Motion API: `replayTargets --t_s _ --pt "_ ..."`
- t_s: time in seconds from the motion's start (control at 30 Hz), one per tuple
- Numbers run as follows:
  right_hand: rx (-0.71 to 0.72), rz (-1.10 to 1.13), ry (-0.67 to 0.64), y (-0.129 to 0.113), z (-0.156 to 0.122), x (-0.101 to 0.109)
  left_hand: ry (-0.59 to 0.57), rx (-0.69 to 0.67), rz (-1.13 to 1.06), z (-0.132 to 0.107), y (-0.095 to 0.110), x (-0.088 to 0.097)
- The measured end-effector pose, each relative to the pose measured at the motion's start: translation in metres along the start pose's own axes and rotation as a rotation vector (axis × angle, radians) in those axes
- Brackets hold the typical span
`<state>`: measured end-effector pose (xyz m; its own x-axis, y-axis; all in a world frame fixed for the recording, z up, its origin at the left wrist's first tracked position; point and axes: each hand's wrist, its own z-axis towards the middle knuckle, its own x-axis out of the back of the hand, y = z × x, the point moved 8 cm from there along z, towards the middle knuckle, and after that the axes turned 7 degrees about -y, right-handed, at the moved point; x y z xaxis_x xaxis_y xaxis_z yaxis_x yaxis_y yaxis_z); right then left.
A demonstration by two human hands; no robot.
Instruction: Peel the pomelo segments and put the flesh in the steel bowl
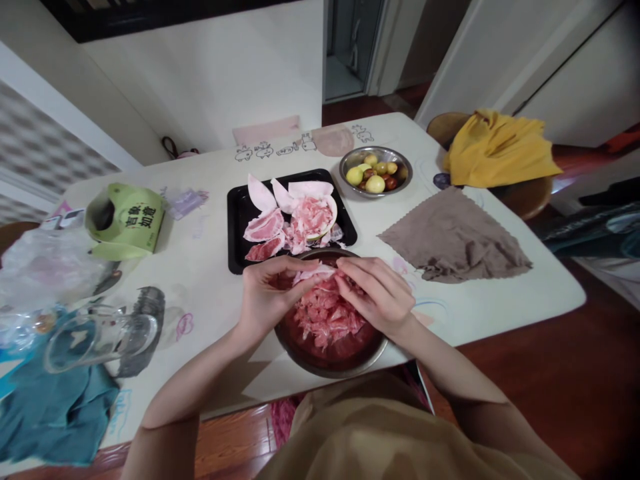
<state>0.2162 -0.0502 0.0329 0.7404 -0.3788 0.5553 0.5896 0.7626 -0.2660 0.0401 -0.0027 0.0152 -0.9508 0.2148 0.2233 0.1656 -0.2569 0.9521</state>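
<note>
The left hand [265,293] and right hand [380,297] are pinching a pale pink piece [324,270] — apparently fruit — between them, above the metal bowl [300,348].

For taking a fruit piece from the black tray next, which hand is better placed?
Probably the left hand: it is nearer the black tray, while the right hand sits over the bowl on its right side. Both hold fruit.

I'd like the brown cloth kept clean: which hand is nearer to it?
Right. The right hand is left of the brown cloth, not touching it; the left hand is farther left.
</note>
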Motion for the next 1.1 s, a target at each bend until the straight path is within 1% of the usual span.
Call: replayTargets --t_s 0.13,0.27,0.37,0.5,0.63,0.7,0.93,1.0,1.1 --pt "-0.023 0.021 -0.004 0.002 0.000 -0.002 -0.002 0.003 -0.012 -0.001 -0.003 0.000" --pt "-0.048 0.052 -0.026 0.003 0.001 -0.004 -0.001 -0.019 0.028 0.000 -0.003 0.002" --pt "-0.021 0.043 -0.037 0.000 0.000 -0.004 0.001 -0.045 0.082 0.000 0.001 0.003" --pt "0.035 0.034 -0.062 -0.005 -0.003 -0.005 -0.042 -0.076 0.133 -0.001 0.007 -0.002" --pt "0.009 0.055 -0.070 -0.004 -0.006 -0.002 -0.104 -0.162 0.163 -0.002 0.016 -0.010" --pt "0.011 0.049 -0.068 -0.005 -0.007 0.000 -0.110 -0.190 0.168 -0.002 0.018 -0.011" --pt "0.024 0.115 -0.099 -0.005 -0.008 0.000 -0.071 -0.314 0.327 -0.005 0.027 -0.004" --pt "0.019 0.124 -0.076 -0.004 -0.009 0.003 -0.023 -0.329 0.368 -0.005 0.030 0.002" --pt "-0.040 0.138 -0.013 0.002 -0.009 0.013 0.054 -0.310 0.386 -0.003 0.033 0.012"
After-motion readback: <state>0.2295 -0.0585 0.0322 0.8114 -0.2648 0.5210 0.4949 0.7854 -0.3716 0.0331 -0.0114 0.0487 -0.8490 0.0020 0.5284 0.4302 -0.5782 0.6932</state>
